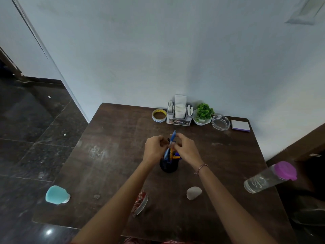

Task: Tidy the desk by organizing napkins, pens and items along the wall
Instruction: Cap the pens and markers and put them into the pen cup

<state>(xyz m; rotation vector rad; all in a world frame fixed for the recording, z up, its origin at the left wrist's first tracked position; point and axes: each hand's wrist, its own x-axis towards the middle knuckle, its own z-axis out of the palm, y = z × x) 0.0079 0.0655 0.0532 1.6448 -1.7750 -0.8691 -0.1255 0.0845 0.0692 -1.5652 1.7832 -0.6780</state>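
Above the black pen cup (168, 167), pinching a blue pen (172, 140) with left hand (153, 149) and right hand (187, 149), fingers curled tight round it.

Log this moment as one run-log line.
left hand: grips pens | right hand: grips pens | pens: upright in dark cup, mid-desk | wall: tape, napkin holder, plant, ashtray, notepad
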